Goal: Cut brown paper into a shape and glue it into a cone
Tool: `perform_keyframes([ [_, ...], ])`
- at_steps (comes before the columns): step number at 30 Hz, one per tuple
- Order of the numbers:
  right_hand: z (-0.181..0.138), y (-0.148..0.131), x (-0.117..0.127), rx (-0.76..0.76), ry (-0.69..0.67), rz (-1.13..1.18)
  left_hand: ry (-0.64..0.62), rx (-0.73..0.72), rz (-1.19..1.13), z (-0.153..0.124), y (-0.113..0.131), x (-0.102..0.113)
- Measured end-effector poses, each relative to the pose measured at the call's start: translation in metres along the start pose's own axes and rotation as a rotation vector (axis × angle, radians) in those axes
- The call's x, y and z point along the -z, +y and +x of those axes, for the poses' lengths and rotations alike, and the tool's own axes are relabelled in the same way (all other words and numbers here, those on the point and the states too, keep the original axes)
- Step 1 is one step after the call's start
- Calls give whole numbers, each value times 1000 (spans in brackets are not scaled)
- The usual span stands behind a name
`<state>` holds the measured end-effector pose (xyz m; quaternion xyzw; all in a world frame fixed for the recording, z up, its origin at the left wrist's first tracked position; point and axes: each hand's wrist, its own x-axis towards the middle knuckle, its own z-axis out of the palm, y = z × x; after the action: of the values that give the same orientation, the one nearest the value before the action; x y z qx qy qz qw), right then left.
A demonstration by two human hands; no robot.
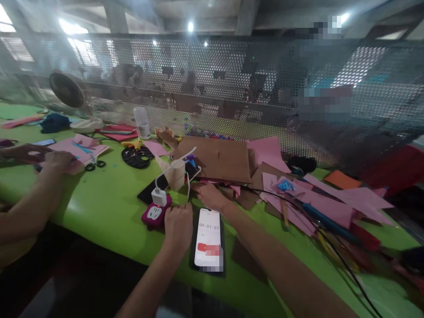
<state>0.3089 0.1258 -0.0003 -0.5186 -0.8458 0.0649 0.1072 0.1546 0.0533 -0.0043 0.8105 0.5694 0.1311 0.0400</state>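
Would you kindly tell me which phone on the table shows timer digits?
The lit phone beside the wearer's left hand reads 00:01:07; the dark phone behind the purple socket and the far-left phone show no legible digits.

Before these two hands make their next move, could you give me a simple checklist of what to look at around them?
1. Lit phone lying face up: ok, with a timer readable on its screen.
2. White plug in the purple socket block: ok, it stands in the block.
3. White cord clear of the left hand: not ok, it runs down to the curled fingers.
4. What the right hand grips: cannot tell, its fingertips are lost among the clutter.
5. Scissors away from both hands: ok, they lie nearer a co-worker's hand.
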Motion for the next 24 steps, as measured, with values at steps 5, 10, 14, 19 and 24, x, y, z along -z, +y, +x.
perform_keyframes([
  [5, -42, 1, 28, -74, 56, 63, -6, -56, -39, -8, 1, 9],
  [10, -134, -8, 69, -129, 116, 133, 108, -109, -129, -33, 2, 11],
  [14, -207, -28, 67, -209, 73, 143, 210, -118, -214, -57, -2, 7],
  [19, -263, -23, 33, -188, -92, 145, 237, -134, -393, -91, -13, -6],
  [24, -284, 7, 23, -318, 116, 239, -111, 87, -806, -140, -6, -17],
])
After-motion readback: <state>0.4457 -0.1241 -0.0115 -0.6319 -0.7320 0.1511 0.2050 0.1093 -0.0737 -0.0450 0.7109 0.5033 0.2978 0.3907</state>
